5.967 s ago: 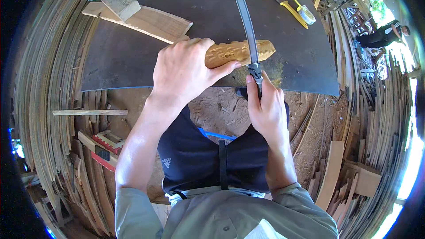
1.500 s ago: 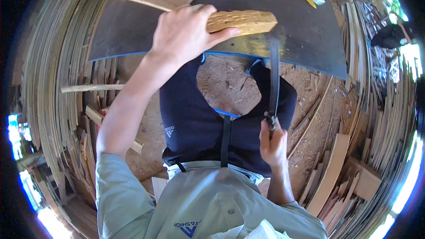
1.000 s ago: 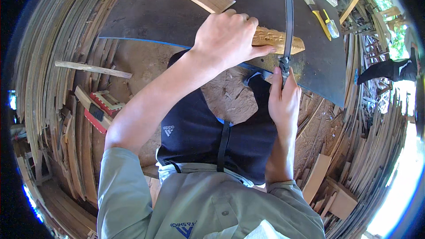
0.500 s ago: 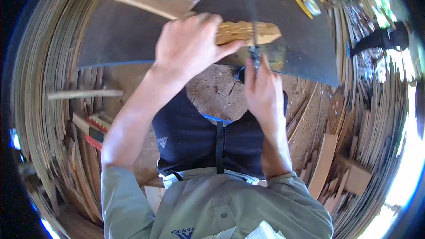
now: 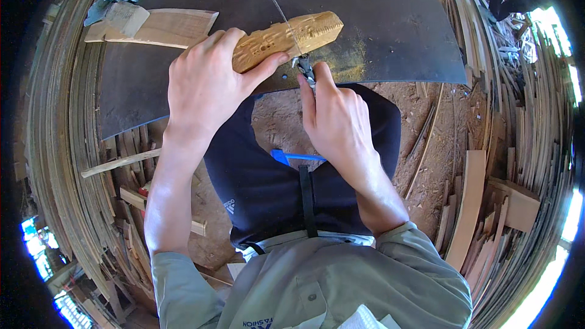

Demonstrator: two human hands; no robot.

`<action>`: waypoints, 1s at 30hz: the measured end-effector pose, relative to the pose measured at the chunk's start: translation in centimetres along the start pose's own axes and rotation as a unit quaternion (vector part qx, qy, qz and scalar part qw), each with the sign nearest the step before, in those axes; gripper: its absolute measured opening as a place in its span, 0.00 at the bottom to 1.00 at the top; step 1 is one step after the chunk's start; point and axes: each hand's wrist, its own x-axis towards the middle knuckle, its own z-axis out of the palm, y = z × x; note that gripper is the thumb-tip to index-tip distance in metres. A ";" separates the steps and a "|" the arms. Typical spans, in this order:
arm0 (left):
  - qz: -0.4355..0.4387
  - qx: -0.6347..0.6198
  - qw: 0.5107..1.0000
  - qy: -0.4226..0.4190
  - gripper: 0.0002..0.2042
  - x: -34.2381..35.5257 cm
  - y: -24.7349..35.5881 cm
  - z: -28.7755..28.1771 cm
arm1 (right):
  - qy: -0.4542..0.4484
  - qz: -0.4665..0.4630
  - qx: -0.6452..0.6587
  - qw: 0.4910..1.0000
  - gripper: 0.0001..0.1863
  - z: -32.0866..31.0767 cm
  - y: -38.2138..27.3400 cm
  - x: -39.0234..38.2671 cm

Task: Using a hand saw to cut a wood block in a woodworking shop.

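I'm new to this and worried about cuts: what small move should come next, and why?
Perhaps ease the left hand back along the carved wooden block: the thumb lies close to the thin blade, which crosses the block, its dark handle in the right hand.

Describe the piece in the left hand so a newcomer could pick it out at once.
Start from the big dark table across the top of the view. Near its close edge, the left hand grips a wooden block, with a thin blade crossing over it. Unlike the flat, paler board farther left, it's golden-brown and chunky, with a bumpy, pitted face.
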 end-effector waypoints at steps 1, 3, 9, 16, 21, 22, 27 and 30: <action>0.002 0.004 1.000 0.004 0.29 0.1 0.1 0.0 | 0.000 0.001 0.001 1.000 0.13 0.1 0.1 0.0; 0.004 0.008 1.000 0.007 0.28 0.1 0.2 0.1 | 0.017 -0.005 0.023 1.000 0.13 0.3 0.3 0.0; 0.011 -0.011 1.000 0.006 0.27 0.2 0.0 0.2 | 0.018 -0.010 0.038 0.999 0.14 0.4 0.4 0.1; 0.016 -0.012 1.000 0.008 0.25 0.3 0.0 0.1 | 0.020 -0.012 0.055 0.998 0.14 0.3 0.4 0.1; 0.021 -0.014 1.000 0.005 0.24 0.0 0.0 0.0 | 0.012 -0.009 0.061 0.998 0.14 0.0 0.2 -0.1; 0.019 -0.011 1.000 0.003 0.24 0.1 0.0 0.0 | 0.013 -0.007 0.061 0.998 0.14 0.0 0.3 -0.1; 0.013 -0.016 1.000 -0.018 0.23 0.1 0.2 0.4 | 0.004 -0.008 0.057 0.998 0.14 0.0 0.8 -0.2; 0.018 -0.012 1.000 -0.001 0.22 0.1 0.1 -0.2 | 0.002 -0.010 0.043 0.999 0.14 -0.4 0.2 -0.1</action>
